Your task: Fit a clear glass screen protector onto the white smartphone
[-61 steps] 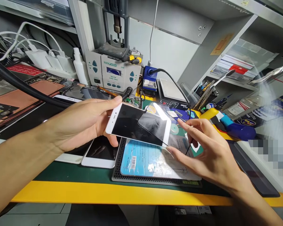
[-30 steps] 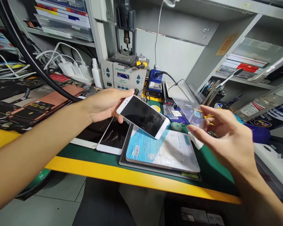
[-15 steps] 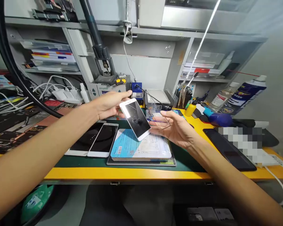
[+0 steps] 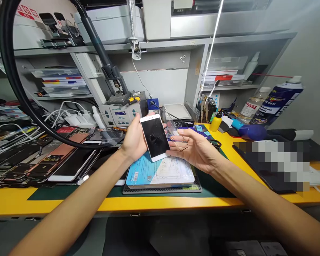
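1. Step in hand: we judge it to be a check of a white-framed smartphone (image 4: pixel 155 138) beside a dark-bordered clear panel (image 4: pixel 175 130); whether the screen's marks are cracks or smears, we cannot tell.
2. Left hand (image 4: pixel 135 141): we see it gripping the phone from behind, above a blue-and-white package (image 4: pixel 160 174) at six o'clock.
3. Right hand (image 4: pixel 197 147): we see it pinching the panel at the phone's three o'clock.
4. Next move: in our judgement, it calls for a light pinch and the panel's edges held off the glass.
5. Room: we find bare green mat (image 4: pixel 215 183) at four o'clock; the hot-air rework station (image 4: pixel 125 113) limits ten o'clock, the bench's yellow front edge (image 4: pixel 165 204) six.
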### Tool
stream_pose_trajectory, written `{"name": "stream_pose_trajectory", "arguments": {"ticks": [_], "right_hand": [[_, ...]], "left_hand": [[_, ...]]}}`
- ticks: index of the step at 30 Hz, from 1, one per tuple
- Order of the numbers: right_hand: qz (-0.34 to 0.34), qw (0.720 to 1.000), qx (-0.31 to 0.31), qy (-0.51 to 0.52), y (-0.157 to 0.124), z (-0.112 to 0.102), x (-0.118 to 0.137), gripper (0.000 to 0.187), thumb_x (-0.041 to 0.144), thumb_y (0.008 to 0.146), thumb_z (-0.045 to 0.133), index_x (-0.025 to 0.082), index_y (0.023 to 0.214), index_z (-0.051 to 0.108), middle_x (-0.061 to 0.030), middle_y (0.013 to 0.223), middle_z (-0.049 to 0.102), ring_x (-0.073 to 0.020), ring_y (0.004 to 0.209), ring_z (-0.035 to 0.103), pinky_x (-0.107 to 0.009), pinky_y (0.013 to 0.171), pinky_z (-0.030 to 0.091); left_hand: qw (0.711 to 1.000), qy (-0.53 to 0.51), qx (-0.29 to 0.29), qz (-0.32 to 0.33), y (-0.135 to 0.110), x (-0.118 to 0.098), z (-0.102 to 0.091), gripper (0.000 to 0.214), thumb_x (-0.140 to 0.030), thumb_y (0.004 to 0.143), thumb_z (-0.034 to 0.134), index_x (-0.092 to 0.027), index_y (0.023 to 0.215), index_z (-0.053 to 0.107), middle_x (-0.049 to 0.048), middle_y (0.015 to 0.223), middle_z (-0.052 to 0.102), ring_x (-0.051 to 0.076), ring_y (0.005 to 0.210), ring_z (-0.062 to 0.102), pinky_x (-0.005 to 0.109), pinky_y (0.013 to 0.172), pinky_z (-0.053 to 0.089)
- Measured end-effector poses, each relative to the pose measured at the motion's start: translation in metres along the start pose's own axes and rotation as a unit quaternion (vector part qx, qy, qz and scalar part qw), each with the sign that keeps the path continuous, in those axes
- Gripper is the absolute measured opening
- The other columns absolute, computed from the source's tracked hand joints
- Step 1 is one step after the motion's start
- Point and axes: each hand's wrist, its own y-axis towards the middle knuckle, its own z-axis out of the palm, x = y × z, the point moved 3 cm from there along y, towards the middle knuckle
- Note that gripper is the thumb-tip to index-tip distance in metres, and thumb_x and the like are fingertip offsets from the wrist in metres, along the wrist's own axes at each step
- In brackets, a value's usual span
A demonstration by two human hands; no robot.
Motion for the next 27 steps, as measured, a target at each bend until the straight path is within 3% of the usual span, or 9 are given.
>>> {"name": "stream_pose_trajectory", "arguments": {"ticks": [7,11,13,17,19,21,27], "right_hand": [[0.005,0.999,-0.013,-0.044,0.0,-0.002,0.001,0.016,0.03,0.08,0.075,0.016,0.088,0.073,-0.0084,0.089,0.077,-0.0228,0.086,0.075,-0.044,0.09,0.062],[-0.096,0.976,-0.01,-0.196,-0.001,-0.008,0.013,0.031,0.04,0.076,0.08,0.018,0.097,0.074,-0.0109,0.104,0.076,-0.029,0.097,0.074,-0.041,0.079,0.065],[-0.185,0.928,-0.041,-0.321,-0.001,-0.013,0.02,0.042,0.043,0.073,0.084,0.021,0.107,0.073,-0.0098,0.109,0.075,-0.0296,0.097,0.073,-0.043,0.075,0.065],[-0.343,0.759,-0.082,-0.548,-0.002,-0.019,0.027,0.063,0.044,0.068,0.088,0.024,0.124,0.069,-0.0087,0.108,0.072,-0.027,0.09,0.07,-0.045,0.085,0.061],[-0.393,0.694,-0.067,-0.599,-0.002,-0.02,0.026,0.066,0.042,0.07,0.086,0.025,0.13,0.066,-0.0082,0.108,0.069,-0.0247,0.084,0.068,-0.044,0.081,0.06],[-0.414,0.66,-0.051,-0.625,-0.001,-0.02,0.025,0.064,0.04,0.073,0.084,0.026,0.133,0.064,-0.0077,0.107,0.066,-0.0228,0.08,0.065,-0.043,0.078,0.06],[-0.405,0.627,-0.045,-0.664,0.0,-0.02,0.026,0.06,0.043,0.077,0.08,0.028,0.132,0.064,-0.0081,0.105,0.064,-0.0215,0.074,0.062,-0.042,0.075,0.056]], "left_hand": [[0.996,-0.033,0.001,-0.077,0.008,0.005,-0.01,0.055,-0.046,0.104,0.025,-0.012,0.122,0.063,0.0187,0.099,0.076,0.031,0.084,0.075,0.051,0.08,0.059],[0.995,0.004,0.048,-0.086,0.008,-0.01,-0.009,0.059,-0.051,0.103,0.026,-0.01,0.115,0.066,0.0198,0.096,0.076,0.032,0.086,0.075,0.053,0.083,0.058],[0.994,0.015,0.065,-0.086,0.007,-0.016,-0.008,0.06,-0.053,0.103,0.024,-0.012,0.112,0.067,0.0181,0.095,0.076,0.031,0.084,0.074,0.055,0.083,0.058],[0.992,0.02,0.089,-0.082,0.004,-0.017,-0.01,0.061,-0.054,0.103,0.023,-0.012,0.113,0.067,0.0128,0.09,0.076,0.03,0.083,0.074,0.05,0.08,0.059],[0.993,0.016,0.081,-0.086,0.005,-0.014,-0.014,0.059,-0.054,0.103,0.026,-0.014,0.117,0.066,0.0118,0.096,0.076,0.03,0.086,0.075,0.049,0.081,0.059],[0.993,0.007,0.059,-0.103,0.006,-0.011,-0.018,0.059,-0.056,0.102,0.028,-0.013,0.118,0.065,0.0125,0.1,0.076,0.032,0.089,0.074,0.05,0.08,0.059],[0.989,-0.031,0.029,-0.139,0.006,-0.008,-0.022,0.057,-0.055,0.101,0.029,-0.014,0.115,0.067,0.0132,0.101,0.077,0.035,0.096,0.074,0.051,0.08,0.059]]}}
